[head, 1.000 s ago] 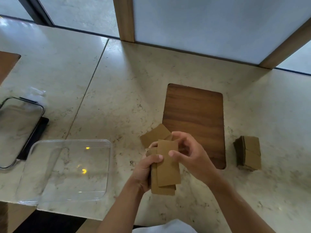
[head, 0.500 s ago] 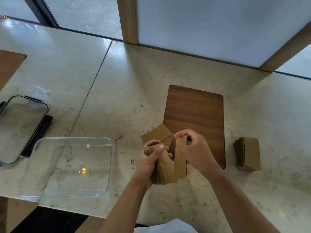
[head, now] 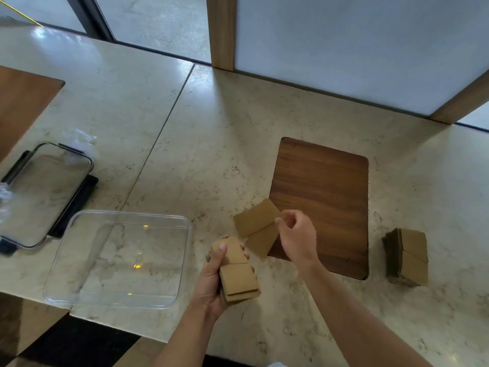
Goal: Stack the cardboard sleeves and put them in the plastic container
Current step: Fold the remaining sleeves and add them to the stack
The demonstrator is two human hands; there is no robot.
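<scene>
My left hand (head: 211, 284) grips a stack of brown cardboard sleeves (head: 236, 276) above the counter's front edge, just right of the plastic container. The clear plastic container (head: 127, 213) sits open on the marble counter with nothing inside. A loose folded sleeve (head: 256, 226) lies on the counter, overlapping the corner of a wooden board. My right hand (head: 297, 237) is at that sleeve's upper right corner, thumb and curled fingers pinching its edge. A second stack of sleeves (head: 407, 256) rests on the counter at the right.
The dark wooden board (head: 325, 197) lies flat in the middle. The container's lid (head: 45, 192) lies at the far left on a black item, with crumpled plastic beside it. Another wooden surface (head: 21, 102) sits at the left edge. A window frame post (head: 221, 30) backs the counter.
My right hand let go of the sleeve it added to the stack and moved up to the loose sleeve on the counter. My left hand lowered the stack towards the container.
</scene>
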